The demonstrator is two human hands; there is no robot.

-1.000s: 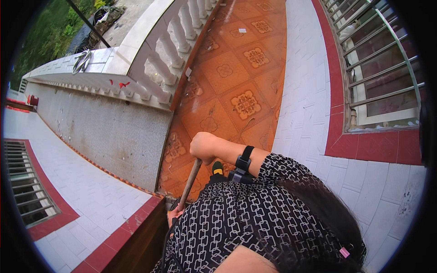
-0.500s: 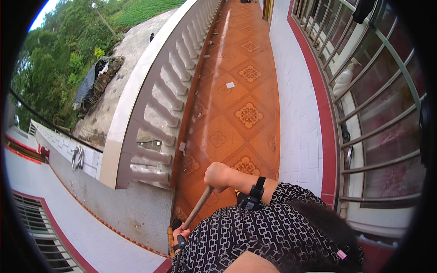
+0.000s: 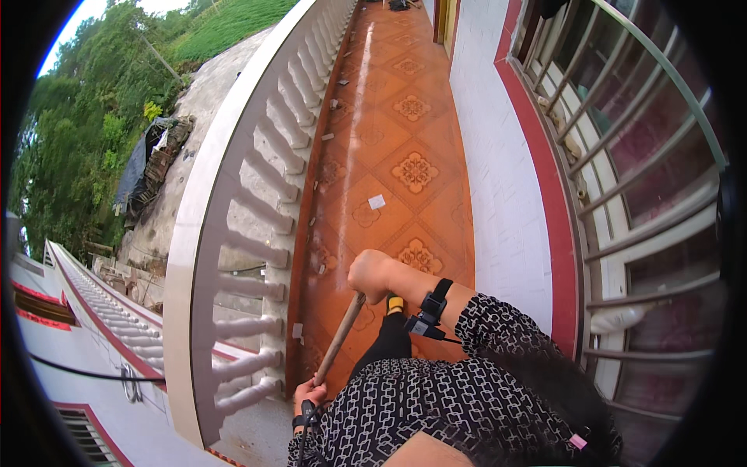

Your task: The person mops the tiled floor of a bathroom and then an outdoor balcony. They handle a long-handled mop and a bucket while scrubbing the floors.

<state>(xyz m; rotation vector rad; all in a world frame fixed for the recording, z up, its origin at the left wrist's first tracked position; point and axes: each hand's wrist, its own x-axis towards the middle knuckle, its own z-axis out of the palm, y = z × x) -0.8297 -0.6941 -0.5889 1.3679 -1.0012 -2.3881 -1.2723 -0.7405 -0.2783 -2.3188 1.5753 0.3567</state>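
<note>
A wooden pole (image 3: 340, 339) slants between my two hands. My right hand (image 3: 370, 275) is closed in a fist round its upper end, over the tiled floor. Lower down and to the left, my left hand (image 3: 310, 392) wraps round the pole close to my body. The pole's other end is hidden behind my body and left hand, so what it carries, if anything, cannot be seen. Black straps with small devices sit on both wrists. Beyond the right fist lies a small white square scrap (image 3: 377, 202) on the orange patterned tiles (image 3: 416, 171).
A white balustrade (image 3: 191, 187) bounds the walkway on the left, with small scraps along its foot. To the right runs a white wall (image 3: 498, 171), then a barred window (image 3: 646, 194). My shoe (image 3: 395, 303) rests on the tiles. Dark items (image 3: 398, 5) lie far ahead.
The view has moved forward along the walkway, so the white scrap is nearer. My leg and shoe now show more, below the right hand. Both hands keep their hold on the pole.
</note>
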